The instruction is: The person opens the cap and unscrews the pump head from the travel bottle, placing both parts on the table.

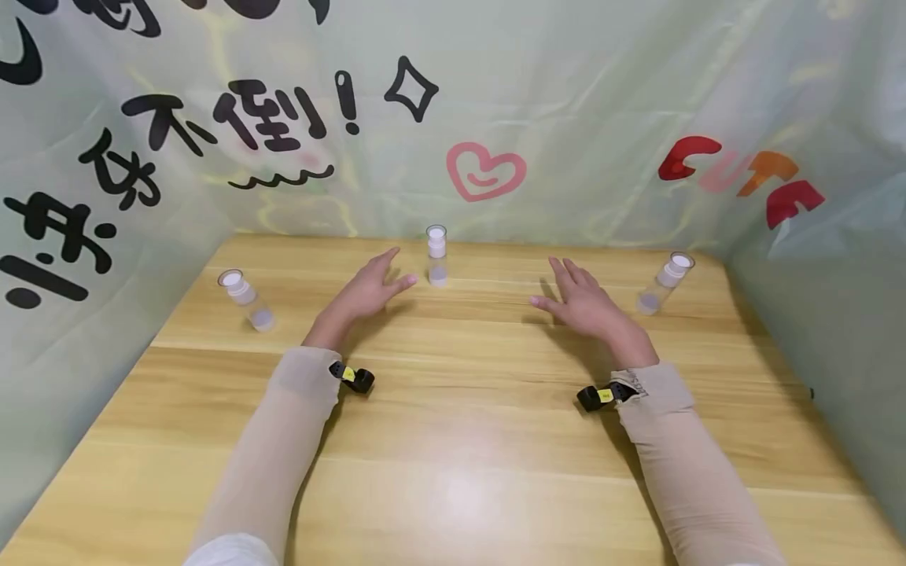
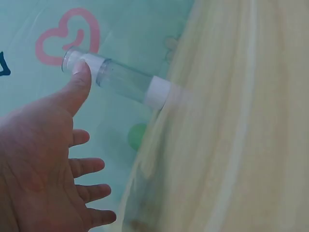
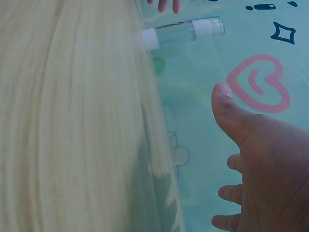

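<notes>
Three small clear bottles with white tops stand upright on the wooden table [image 1: 453, 377]. The middle bottle [image 1: 437, 255] is at the back, between my hands. To its left, my left hand [image 1: 364, 291] reaches forward with fingers spread, apart from the bottle and holding nothing. My right hand [image 1: 583, 303] is likewise open and bare, between the middle bottle and the right bottle [image 1: 665, 283], touching neither. The left bottle [image 1: 246, 300] stands left of my left hand. In the left wrist view, the thumb overlaps the middle bottle [image 2: 125, 79].
A pale cloth backdrop [image 1: 580, 118] with black lettering and a pink heart rises behind the table's back edge and along both sides. Small black cameras [image 1: 354, 377] are strapped at both cuffs.
</notes>
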The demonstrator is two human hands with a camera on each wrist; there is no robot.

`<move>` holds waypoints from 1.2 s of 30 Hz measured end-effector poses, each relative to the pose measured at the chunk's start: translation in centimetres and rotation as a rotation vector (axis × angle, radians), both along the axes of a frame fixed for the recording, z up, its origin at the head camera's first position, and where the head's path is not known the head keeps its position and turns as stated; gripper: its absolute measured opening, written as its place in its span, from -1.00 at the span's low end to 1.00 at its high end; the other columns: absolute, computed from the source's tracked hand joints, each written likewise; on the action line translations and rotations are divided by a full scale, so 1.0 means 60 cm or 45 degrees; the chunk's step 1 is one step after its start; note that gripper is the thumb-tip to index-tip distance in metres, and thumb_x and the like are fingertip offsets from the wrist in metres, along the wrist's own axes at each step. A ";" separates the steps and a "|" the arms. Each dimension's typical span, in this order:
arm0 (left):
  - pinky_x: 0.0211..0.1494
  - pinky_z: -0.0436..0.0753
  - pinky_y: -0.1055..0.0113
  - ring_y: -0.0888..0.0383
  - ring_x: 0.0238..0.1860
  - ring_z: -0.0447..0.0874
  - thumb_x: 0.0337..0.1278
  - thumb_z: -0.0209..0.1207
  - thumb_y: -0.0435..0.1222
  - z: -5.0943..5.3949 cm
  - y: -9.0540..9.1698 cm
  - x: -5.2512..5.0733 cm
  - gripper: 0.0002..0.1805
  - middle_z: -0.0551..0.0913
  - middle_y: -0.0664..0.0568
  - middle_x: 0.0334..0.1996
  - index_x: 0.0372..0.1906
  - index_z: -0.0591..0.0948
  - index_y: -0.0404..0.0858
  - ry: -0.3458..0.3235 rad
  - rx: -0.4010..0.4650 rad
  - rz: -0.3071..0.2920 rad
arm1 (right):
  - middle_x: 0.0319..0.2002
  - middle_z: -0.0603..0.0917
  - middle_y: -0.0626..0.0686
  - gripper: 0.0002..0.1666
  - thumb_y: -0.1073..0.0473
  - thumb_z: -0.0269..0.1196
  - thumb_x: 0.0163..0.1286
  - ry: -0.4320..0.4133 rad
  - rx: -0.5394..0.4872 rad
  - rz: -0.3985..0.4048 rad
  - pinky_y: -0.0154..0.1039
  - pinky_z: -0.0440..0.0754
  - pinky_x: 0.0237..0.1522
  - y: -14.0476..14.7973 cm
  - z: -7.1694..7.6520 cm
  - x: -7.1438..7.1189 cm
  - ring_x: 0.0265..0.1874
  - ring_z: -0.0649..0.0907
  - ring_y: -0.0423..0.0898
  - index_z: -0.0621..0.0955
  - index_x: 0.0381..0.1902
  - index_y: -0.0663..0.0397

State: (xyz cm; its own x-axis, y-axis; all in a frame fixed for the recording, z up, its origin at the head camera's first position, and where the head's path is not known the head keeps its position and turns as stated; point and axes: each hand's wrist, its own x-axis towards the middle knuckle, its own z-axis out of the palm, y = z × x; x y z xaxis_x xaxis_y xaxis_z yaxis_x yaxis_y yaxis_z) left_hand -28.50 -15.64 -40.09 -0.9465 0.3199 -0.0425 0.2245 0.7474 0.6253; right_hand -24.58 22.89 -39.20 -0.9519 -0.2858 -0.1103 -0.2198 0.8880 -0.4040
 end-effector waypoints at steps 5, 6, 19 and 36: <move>0.49 0.02 -0.10 -0.17 0.49 -0.04 0.10 0.14 0.33 0.002 0.006 -0.020 0.13 0.00 -0.18 0.53 0.57 -0.07 -0.18 -0.048 0.129 0.008 | 0.54 -0.20 0.28 0.10 -0.40 0.00 0.42 0.014 -0.069 0.001 0.35 -0.08 0.39 0.000 0.005 -0.005 0.47 -0.13 0.34 -0.29 0.57 -0.06; 0.49 0.04 -0.11 -0.17 0.49 -0.02 0.07 0.18 0.31 0.003 0.008 -0.023 0.14 0.01 -0.18 0.52 0.57 -0.06 -0.18 -0.051 0.154 0.010 | 0.54 -0.18 0.27 0.10 -0.40 0.00 0.42 0.025 -0.086 0.003 0.32 -0.07 0.40 -0.001 0.006 -0.006 0.47 -0.12 0.32 -0.28 0.57 -0.06; 0.36 0.35 -0.08 -0.16 0.39 0.25 0.10 0.37 0.01 -0.017 0.023 -0.041 0.03 0.22 -0.13 0.44 0.55 0.04 -0.13 -0.138 0.495 0.063 | 0.51 0.02 0.27 0.07 -0.38 0.08 0.39 0.106 -0.299 -0.038 0.25 0.02 0.42 -0.045 0.002 -0.012 0.46 0.05 0.27 -0.10 0.58 -0.03; 0.33 0.43 0.09 -0.08 0.34 0.35 0.04 0.42 -0.14 -0.031 0.033 -0.053 -0.07 0.37 -0.08 0.37 0.49 0.21 -0.17 -0.161 0.724 0.027 | 0.35 0.37 0.20 -0.13 -0.11 0.26 0.39 0.242 -0.720 -0.024 0.05 0.43 0.27 -0.130 -0.005 -0.032 0.29 0.40 0.10 0.19 0.50 0.05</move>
State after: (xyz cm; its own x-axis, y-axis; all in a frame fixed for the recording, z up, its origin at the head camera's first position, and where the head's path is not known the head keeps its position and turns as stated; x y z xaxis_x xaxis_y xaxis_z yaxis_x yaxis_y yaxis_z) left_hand -31.71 -13.65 -41.95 -0.9518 0.3061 0.0175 0.1107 0.2899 0.9506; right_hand -26.49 15.10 -39.49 -0.9456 -0.2331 0.2268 -0.3207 0.5513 -0.7702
